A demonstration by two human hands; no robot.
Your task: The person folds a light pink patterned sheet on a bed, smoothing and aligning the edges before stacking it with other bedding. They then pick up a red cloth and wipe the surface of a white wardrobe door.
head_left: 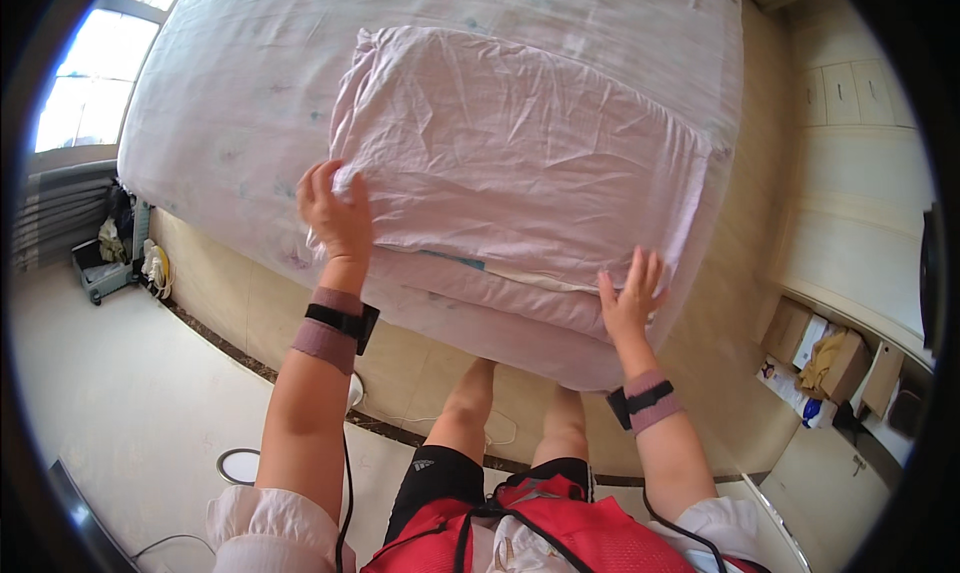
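Observation:
A pale pink folded sheet [500, 143] lies wrinkled on the bed [230, 143], which has a light floral cover. Along its near edge the fold parts slightly, and a strip of blue and cream [455, 261] shows between the layers. My left hand [338, 211] is at the sheet's left edge, its fingers bent and the thumb apart from them, with a bit of fabric showing in the gap. Near the right front corner, my right hand [632, 295] rests against the sheet with its fingers spread. Both wrists wear a pink band with a black strap.
The bed's front edge is just before my legs [465, 403]. On the right, a low shelf holds an open cardboard box [848, 365] beneath pale cabinets [850, 173]. A grey bin [105, 273] stands at the far left, below a window [95, 78]. A thin cable [400, 419] lies on the floor.

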